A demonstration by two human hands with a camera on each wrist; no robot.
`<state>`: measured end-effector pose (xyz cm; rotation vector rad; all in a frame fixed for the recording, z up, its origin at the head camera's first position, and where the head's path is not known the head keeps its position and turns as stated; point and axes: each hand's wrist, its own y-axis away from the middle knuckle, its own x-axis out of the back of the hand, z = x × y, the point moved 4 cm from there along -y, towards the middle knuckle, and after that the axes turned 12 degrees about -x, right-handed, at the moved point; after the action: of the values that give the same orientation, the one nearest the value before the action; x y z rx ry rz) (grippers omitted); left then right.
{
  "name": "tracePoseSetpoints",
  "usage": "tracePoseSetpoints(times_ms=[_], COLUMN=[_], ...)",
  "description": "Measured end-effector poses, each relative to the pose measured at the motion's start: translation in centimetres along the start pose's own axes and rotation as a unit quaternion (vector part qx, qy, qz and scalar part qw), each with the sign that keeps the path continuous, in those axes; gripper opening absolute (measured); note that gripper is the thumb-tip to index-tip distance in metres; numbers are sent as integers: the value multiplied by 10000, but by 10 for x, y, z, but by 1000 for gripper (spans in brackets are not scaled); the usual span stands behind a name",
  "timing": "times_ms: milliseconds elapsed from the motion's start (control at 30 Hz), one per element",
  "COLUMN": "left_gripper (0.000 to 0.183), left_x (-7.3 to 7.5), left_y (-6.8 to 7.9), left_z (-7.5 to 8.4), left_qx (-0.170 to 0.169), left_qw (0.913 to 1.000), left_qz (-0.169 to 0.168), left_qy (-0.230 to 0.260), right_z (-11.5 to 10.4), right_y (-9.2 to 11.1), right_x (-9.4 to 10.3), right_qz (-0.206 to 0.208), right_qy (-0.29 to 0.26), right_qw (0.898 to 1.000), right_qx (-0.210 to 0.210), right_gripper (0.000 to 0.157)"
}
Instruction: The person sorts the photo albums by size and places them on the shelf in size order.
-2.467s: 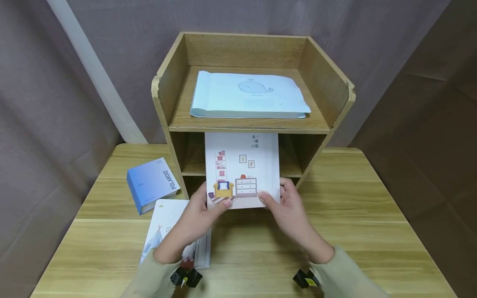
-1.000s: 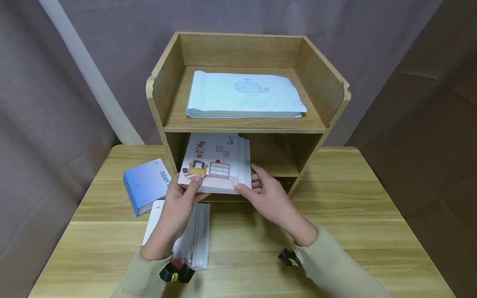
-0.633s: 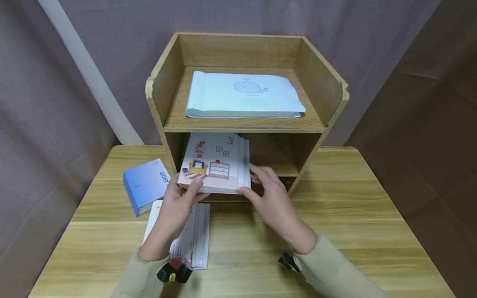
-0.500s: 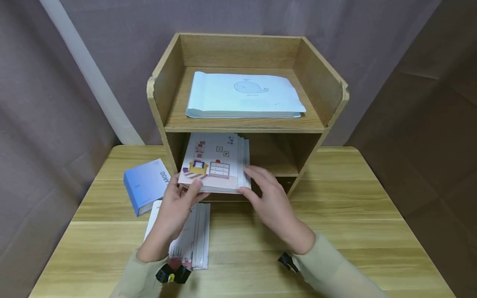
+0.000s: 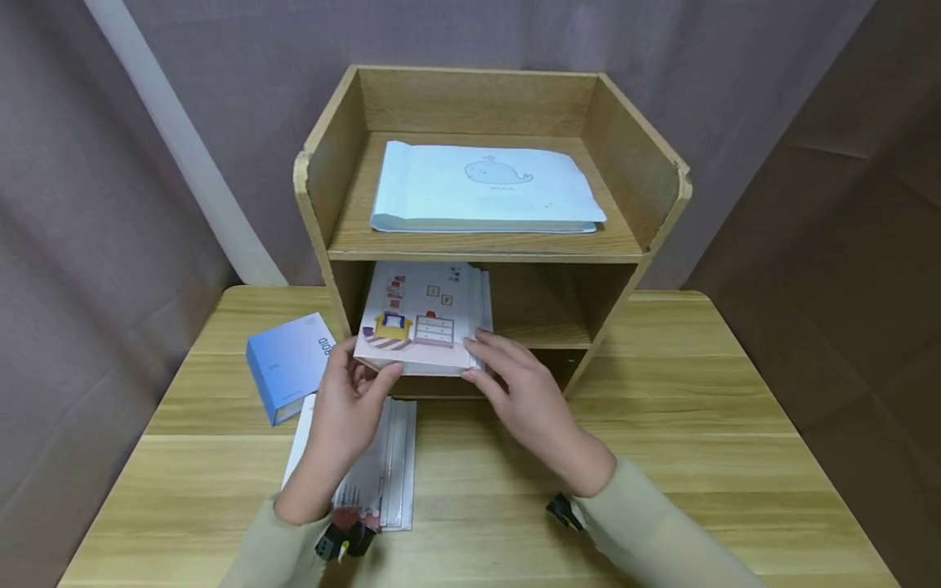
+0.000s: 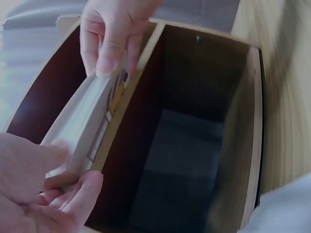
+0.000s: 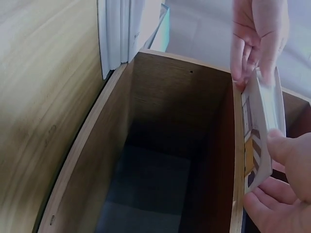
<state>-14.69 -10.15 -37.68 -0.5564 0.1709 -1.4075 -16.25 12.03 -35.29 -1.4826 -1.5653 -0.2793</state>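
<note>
A white book [image 5: 422,314] with a yellow armchair and a chest of drawers drawn on its cover lies partly inside the shelf's middle compartment, toward the left. Its front end sticks out, and layered strips run along its right side. My left hand [image 5: 351,408] grips the front left corner, thumb at the front edge. With fingertips on the cover's front right corner and thumb at the front edge, my right hand [image 5: 532,400] pinches the book. Both wrist views show the book [image 6: 85,116] resting near the compartment board's edge, a hand at either end.
The wooden shelf [image 5: 481,258] stands at the back of the table [image 5: 662,457]. On its top lies a pale blue whale book [image 5: 485,192]. A blue POLAROID box [image 5: 290,363] and another white book [image 5: 397,465], partly under my left arm, lie at left.
The book has gone from centred and tilted up to flatter and further left, then slightly deeper in. My right fingers moved onto its cover; my left thumb slid to its front edge.
</note>
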Motion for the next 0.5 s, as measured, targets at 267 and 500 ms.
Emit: tracePoseSetpoints(times_ms=[267, 500], left_gripper=[43, 70], left_x=[12, 22], left_y=[-4, -11], left_z=[-2, -8], left_qx=[-448, -1109], left_qw=[9843, 9608], left_qz=[723, 1533], left_qy=[-1544, -2025], right_z=[-10, -13], right_y=[-7, -17], right_x=[-5, -12], right_qz=[246, 424], right_qy=[404, 638], right_qw=[9972, 9923], right_qx=[575, 971], right_gripper=[37, 37])
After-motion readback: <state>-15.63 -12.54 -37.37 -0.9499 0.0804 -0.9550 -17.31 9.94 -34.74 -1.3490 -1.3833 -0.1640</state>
